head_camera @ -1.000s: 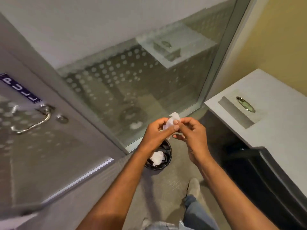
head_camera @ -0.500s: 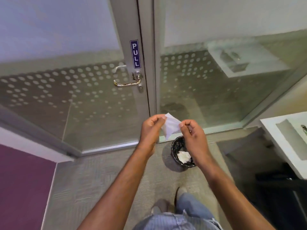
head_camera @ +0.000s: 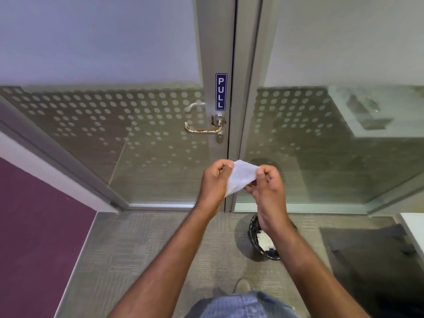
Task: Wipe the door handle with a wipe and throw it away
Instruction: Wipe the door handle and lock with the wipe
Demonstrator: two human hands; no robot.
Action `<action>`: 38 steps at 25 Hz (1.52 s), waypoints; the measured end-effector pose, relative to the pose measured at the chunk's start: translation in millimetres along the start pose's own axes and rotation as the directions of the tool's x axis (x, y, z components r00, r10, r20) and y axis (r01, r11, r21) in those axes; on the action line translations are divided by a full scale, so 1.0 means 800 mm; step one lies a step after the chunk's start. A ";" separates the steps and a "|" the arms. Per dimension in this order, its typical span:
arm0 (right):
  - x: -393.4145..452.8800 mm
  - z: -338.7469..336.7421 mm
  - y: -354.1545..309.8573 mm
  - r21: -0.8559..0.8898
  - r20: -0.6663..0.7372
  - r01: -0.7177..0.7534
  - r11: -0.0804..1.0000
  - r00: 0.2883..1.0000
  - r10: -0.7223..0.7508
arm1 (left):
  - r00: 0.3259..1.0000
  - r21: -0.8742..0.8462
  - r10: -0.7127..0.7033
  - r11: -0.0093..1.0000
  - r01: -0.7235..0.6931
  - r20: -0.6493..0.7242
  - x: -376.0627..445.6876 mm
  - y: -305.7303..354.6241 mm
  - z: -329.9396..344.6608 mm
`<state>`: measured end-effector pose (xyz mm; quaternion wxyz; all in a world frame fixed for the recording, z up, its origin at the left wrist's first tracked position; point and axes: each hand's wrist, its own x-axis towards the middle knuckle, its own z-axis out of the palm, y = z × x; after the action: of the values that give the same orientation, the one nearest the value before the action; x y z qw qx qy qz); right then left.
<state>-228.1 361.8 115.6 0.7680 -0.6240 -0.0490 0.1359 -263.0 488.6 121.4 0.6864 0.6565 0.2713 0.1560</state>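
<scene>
The task looks to be at its beginning. The thin white wipe (head_camera: pixel 241 177) is held in the air in front of the door, between the two hands and well apart from the curved silver metal door handle (head_camera: pixel 203 129), so I judge that the wiping is not yet done. The handle shows brown and dark smears along its bar and near its base, which agrees with this. The left hand (head_camera: pixel 214 180) pinches the upper left edge of the wipe between thumb and first fingers (head_camera: pixel 230 165), and the right hand (head_camera: pixel 266 187) pinches the right edge in the same way, its other fingers curled below; the sheet is stretched between them, as if it is being opened. What is left, as I see it: bring the wipe to the handle, rub the bar and the base, then drop the wipe in the round black mesh waste basket (head_camera: pixel 253 232), which stands on the grey carpet floor (head_camera: pixel 160 249) just under the right forearm. Counted: one wipe in the hands, one handle on this side of the glass door, a second handle visible through the glass behind it, one blue "PULL" sign (head_camera: pixel 221 91), one basket with some crumpled white paper (head_camera: pixel 265 241) already inside, and two hands.
</scene>
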 end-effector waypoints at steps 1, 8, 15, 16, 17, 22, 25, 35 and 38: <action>0.010 0.003 -0.005 0.110 0.009 -0.077 0.991 0.997 0.076 | 1.000 0.061 0.025 0.998 -0.025 0.005 0.007 -0.003 -0.002; 0.053 0.031 -0.006 0.101 0.116 -0.265 0.959 0.960 0.253 | 0.997 0.018 -0.037 0.999 0.038 -0.063 0.044 -0.012 -0.032; 0.086 0.073 0.025 0.060 0.358 -0.578 0.814 0.774 0.523 | 0.995 -0.028 -0.091 0.996 0.090 -0.037 0.108 0.000 -0.064; 0.089 0.082 0.027 0.031 0.399 -0.573 0.819 0.759 0.515 | 0.996 -0.021 -0.083 0.996 0.082 -0.031 0.115 0.001 -0.069; 0.094 0.092 0.030 0.029 0.423 -0.555 0.831 0.761 0.493 | 0.996 -0.026 -0.080 0.996 0.079 -0.030 0.125 0.001 -0.078; 0.131 0.131 0.038 0.255 0.389 -0.526 0.811 0.824 0.412 | 0.996 -0.128 -0.090 0.988 0.091 0.010 0.165 0.005 -0.135; 0.141 0.158 0.031 0.071 0.394 -0.440 0.895 0.837 0.380 | 0.999 -0.025 -0.031 0.999 0.030 -0.029 0.190 0.005 -0.163; 0.162 0.252 -0.016 -0.866 0.436 0.483 0.132 0.857 -0.274 | 0.873 0.412 0.426 0.858 -0.306 -0.237 0.257 0.050 -0.228; 0.169 0.274 0.038 -0.855 0.493 0.495 -0.151 0.868 0.058 | 0.845 0.413 0.479 0.837 -0.358 -0.239 0.265 0.068 -0.227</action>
<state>-156.7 610.7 120.9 0.0330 -0.9221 -0.3842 0.0311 -189.9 762.9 140.8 0.4494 0.7763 0.2545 0.3615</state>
